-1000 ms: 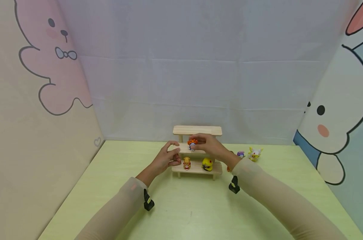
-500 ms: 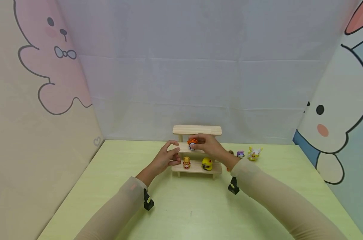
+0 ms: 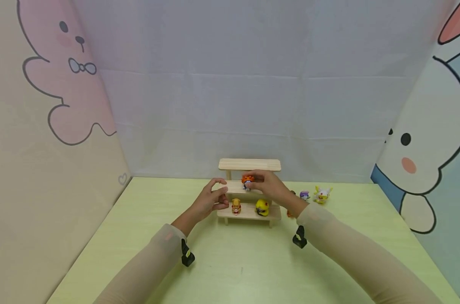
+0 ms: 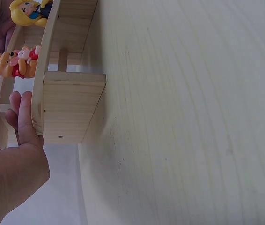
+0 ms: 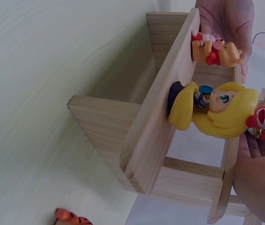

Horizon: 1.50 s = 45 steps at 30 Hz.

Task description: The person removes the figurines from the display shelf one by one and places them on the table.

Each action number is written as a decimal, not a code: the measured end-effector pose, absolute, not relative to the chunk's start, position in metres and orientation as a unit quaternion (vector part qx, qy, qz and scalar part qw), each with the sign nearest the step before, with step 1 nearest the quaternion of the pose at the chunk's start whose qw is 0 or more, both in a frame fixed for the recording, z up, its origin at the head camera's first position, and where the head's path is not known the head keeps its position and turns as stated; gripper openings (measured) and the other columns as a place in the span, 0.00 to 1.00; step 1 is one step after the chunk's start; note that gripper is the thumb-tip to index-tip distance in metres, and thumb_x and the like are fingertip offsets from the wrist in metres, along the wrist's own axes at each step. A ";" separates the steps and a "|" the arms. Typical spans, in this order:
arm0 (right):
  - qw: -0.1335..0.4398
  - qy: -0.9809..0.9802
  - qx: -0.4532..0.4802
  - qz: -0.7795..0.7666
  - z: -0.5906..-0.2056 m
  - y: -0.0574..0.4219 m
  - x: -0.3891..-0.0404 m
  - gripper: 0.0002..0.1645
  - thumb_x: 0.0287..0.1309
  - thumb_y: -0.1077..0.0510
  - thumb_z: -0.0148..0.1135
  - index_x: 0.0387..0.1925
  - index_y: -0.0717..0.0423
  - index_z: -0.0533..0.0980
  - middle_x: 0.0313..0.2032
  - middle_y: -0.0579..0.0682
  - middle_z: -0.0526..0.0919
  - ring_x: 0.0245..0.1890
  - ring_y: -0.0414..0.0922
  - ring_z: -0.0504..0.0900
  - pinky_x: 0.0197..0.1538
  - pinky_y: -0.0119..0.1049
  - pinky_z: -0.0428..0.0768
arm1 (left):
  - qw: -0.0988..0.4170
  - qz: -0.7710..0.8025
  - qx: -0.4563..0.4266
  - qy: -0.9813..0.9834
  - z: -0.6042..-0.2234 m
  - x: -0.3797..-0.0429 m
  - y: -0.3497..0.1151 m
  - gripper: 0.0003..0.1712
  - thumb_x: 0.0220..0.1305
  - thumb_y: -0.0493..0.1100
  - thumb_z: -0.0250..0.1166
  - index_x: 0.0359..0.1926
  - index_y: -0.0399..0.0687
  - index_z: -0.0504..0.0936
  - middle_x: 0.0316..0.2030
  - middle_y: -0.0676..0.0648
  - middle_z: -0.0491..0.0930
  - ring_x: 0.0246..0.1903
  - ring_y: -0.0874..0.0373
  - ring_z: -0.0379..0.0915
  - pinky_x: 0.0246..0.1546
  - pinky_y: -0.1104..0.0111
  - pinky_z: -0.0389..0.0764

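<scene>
A three-tier wooden display shelf stands at the back of the table. My left hand holds its left end, thumb and index finger at the middle board and the other fingers by the bottom one. With my right hand I pinch a small figurine with orange-red hair, upright at the middle board; its lower part is partly behind my thumb. On the bottom board sit a Winnie the Pooh figurine hugging a small pink Piglet, at left, and a figurine with long yellow hair, at right.
Right of the shelf, on the table, are a white-and-yellow figurine, one with a purple top and an orange, black-striped figurine, partly hidden by my right arm in the head view. A cloth wall rises behind the shelf.
My right hand has shifted slightly to the right along the middle board with the orange-haired figurine. My left hand stays at the shelf's left end.
</scene>
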State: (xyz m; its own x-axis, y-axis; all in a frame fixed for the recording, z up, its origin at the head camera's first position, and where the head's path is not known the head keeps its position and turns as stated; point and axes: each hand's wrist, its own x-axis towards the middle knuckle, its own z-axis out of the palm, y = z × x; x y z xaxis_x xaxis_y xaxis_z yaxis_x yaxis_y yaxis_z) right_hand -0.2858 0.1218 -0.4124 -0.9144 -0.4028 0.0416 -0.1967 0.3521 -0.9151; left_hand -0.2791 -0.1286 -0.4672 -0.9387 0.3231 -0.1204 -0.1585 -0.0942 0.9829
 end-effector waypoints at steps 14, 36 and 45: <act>0.093 0.802 -0.192 -0.558 -0.417 0.151 -0.282 0.22 0.72 0.58 0.64 0.65 0.54 0.78 0.60 0.55 0.83 0.56 0.49 0.84 0.62 0.49 0.81 | 0.161 0.737 0.066 0.653 -0.469 -0.280 -0.129 0.18 0.80 0.44 0.58 0.65 0.49 0.68 0.29 0.45 0.77 0.29 0.55 0.82 0.38 0.63 0.89; 0.091 0.811 -0.159 -0.556 -0.419 0.190 -0.266 0.25 0.72 0.54 0.64 0.67 0.53 0.76 0.64 0.54 0.80 0.53 0.51 0.85 0.36 0.35 0.80 | 0.162 0.731 0.075 0.659 -0.471 -0.281 -0.131 0.25 0.80 0.44 0.57 0.70 0.43 0.63 0.29 0.46 0.77 0.29 0.56 0.82 0.40 0.61 0.89; 0.071 0.822 -0.165 -0.540 -0.422 0.212 -0.257 0.26 0.72 0.49 0.64 0.67 0.51 0.77 0.60 0.53 0.83 0.55 0.51 0.83 0.57 0.50 0.81 | 0.161 0.737 0.073 0.652 -0.473 -0.283 -0.131 0.21 0.79 0.45 0.59 0.67 0.47 0.66 0.29 0.46 0.77 0.28 0.57 0.82 0.36 0.64 0.89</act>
State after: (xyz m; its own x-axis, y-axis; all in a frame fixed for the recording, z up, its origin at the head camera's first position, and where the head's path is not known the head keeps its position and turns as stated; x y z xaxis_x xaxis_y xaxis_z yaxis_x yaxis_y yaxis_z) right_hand -0.2573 0.2120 -0.4221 -0.9354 -0.3481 0.0619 -0.1950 0.3618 -0.9116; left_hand -0.2830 -0.1306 -0.4733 -0.9376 0.3322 -0.1027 -0.1422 -0.0968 0.9851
